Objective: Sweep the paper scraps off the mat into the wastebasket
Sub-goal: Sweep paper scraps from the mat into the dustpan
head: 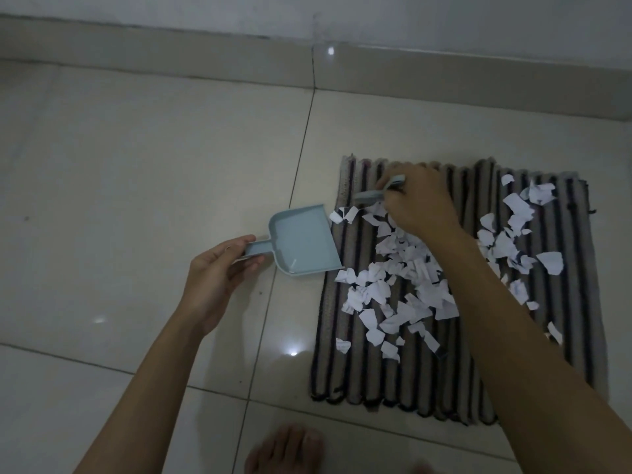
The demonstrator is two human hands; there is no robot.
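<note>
A striped grey and dark mat (pixel 410 381) lies on the tiled floor at the right. Several white paper scraps (pixel 403 268) are scattered over its middle and far right. My left hand (pixel 219 278) grips the handle of a pale blue dustpan (pixel 301 244), whose open mouth touches the mat's left edge. My right hand (pixel 415 203) is closed on a small pale blue brush (pixel 376 191) at the mat's far left part, just above the nearest scraps. The brush's bristles are mostly hidden under my hand. No wastebasket is in view.
Glossy beige floor tiles (pixel 136 200) spread to the left and front. A raised tiled ledge (pixel 205 63) and a wall run along the back. A bare foot (pixel 287 449) stands at the bottom edge, near the mat's front left corner.
</note>
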